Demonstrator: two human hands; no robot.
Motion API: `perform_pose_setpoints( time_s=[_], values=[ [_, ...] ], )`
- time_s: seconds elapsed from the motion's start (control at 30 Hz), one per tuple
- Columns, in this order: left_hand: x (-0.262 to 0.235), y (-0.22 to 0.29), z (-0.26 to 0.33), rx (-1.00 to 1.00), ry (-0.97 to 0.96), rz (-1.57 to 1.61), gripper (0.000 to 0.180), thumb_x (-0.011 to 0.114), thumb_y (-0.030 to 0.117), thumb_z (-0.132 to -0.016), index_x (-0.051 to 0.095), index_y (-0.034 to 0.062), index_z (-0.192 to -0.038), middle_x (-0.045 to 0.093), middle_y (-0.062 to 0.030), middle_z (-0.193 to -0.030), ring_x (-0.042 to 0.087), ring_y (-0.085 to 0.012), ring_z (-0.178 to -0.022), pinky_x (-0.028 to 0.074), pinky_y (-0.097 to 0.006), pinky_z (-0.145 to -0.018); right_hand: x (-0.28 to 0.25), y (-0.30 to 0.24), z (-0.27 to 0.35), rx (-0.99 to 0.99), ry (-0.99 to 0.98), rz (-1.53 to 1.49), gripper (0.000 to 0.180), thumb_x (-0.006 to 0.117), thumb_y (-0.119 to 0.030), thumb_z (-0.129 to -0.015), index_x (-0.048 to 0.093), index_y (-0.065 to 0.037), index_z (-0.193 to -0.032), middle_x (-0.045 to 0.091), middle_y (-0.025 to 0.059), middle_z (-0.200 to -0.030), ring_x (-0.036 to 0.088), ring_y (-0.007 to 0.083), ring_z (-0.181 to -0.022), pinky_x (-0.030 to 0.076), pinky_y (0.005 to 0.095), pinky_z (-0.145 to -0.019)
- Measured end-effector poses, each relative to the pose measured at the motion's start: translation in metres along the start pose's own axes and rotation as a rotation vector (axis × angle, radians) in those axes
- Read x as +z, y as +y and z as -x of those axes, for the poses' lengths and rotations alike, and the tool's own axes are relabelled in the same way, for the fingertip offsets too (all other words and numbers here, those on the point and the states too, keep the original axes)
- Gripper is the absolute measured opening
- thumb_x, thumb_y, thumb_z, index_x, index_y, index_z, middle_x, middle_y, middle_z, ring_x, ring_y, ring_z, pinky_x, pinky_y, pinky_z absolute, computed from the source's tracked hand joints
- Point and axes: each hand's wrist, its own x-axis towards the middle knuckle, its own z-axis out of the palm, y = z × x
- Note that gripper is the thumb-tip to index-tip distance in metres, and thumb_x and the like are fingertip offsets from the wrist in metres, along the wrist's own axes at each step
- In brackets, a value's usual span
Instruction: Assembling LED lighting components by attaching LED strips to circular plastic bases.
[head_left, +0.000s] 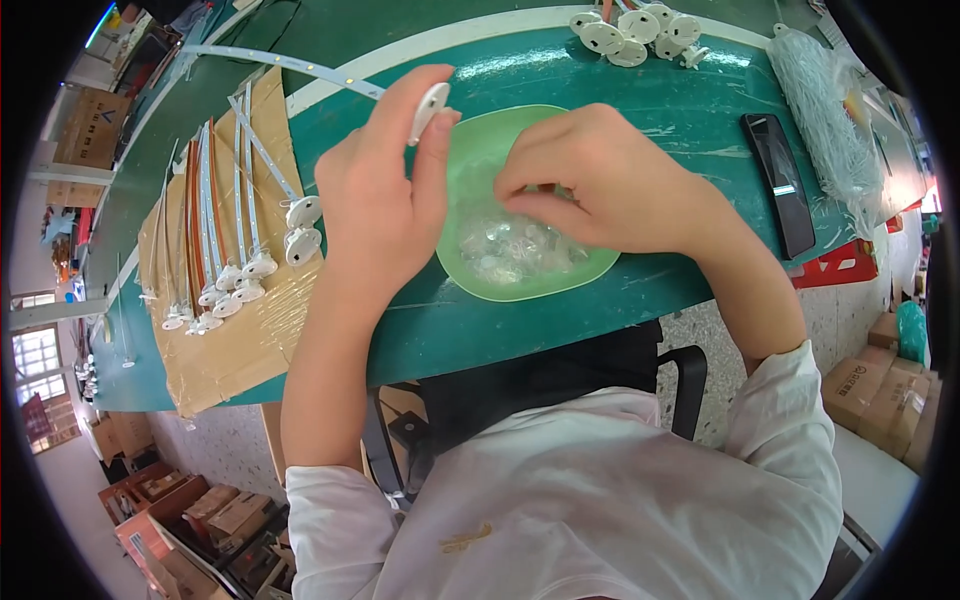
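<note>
1. On the far left, a sheet of brown cardboard [240, 350] carries a row of finished strips [215, 215], each ending in a white round cap [303, 211]. As I judge it, a fair batch is done already.
2. The left hand [385, 205] is closed around one more strip [290, 66], pinching its white end piece [430, 108] between thumb and forefinger just above the bowl's left rim. The strip runs away to the far left.
3. The green bowl [470, 160] sits in the middle of the green table [700, 110], with many small clear parts [510, 250] inside, so plenty seems left to do.
4. The right hand [610, 180] curls over the bowl, fingertips drawn together. Whether it has a part, I cannot tell.
5. Far behind lie loose white caps [630, 35]. To the right are a black phone [782, 180] and a clear bag [825, 120]. Nothing blocks the hands.
</note>
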Motion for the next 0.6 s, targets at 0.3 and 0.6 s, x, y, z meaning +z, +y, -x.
perform_pose_setpoints(
  time_s=[0.3,0.6],
  values=[
    [0.005,0.008,0.000,0.036,-0.015,-0.009,0.027,0.065,0.007,-0.092,0.064,0.0090,-0.119,0.069,-0.0124,-0.082,0.065,-0.0281,-0.064,0.050,-0.035,-0.057,0.016,0.003,0.001,0.123,-0.075,0.140,0.015,0.073,-0.005,-0.075,0.072,-0.004,-0.090,0.068,0.0125,-0.081,0.064,0.0324,-0.082,0.052,0.0417,-0.074],
    [0.004,0.009,0.001,0.004,-0.066,-0.006,0.027,0.065,0.008,-0.093,0.064,0.0100,-0.120,0.067,-0.0122,-0.077,0.063,-0.0291,-0.062,0.048,-0.036,-0.056,0.019,-0.003,0.000,0.214,-0.187,-0.021,0.009,0.069,-0.007,-0.080,0.070,-0.002,-0.087,0.068,0.0132,-0.080,0.065,0.0319,-0.085,0.052,0.0420,-0.076]
  ],
)
